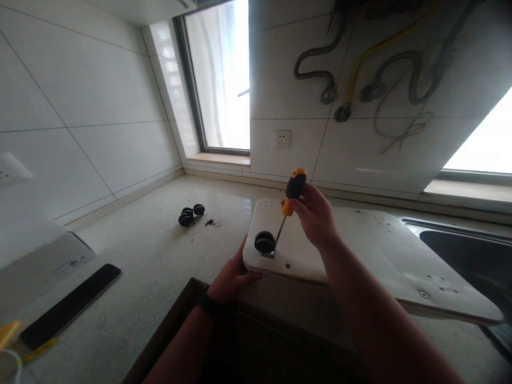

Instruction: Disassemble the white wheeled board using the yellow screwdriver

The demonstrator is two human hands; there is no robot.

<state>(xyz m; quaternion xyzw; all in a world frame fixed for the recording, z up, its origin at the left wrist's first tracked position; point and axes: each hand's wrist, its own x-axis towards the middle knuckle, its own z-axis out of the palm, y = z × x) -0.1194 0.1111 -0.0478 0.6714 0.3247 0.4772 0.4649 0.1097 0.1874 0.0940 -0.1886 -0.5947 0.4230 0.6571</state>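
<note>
My right hand (314, 216) is closed around a screwdriver (296, 184) with a black and orange handle. The shaft slants down and its tip meets the metal plate of a black caster wheel (264, 242). That caster sits at the near left corner of a white board (360, 256), which lies flat on the counter. My left hand (236, 274) grips the board's left edge, thumb along the near side; its other fingers are partly hidden beneath. Several small holes mark the board's other corners.
Loose black casters (186, 216) lie on the counter (152, 256) to the left, beside a small pile of screws (209, 222). A long dark flat object (72, 304) rests farther left. The board's right end reaches the sink (468, 250). Hoses (352, 69) hang on the wall.
</note>
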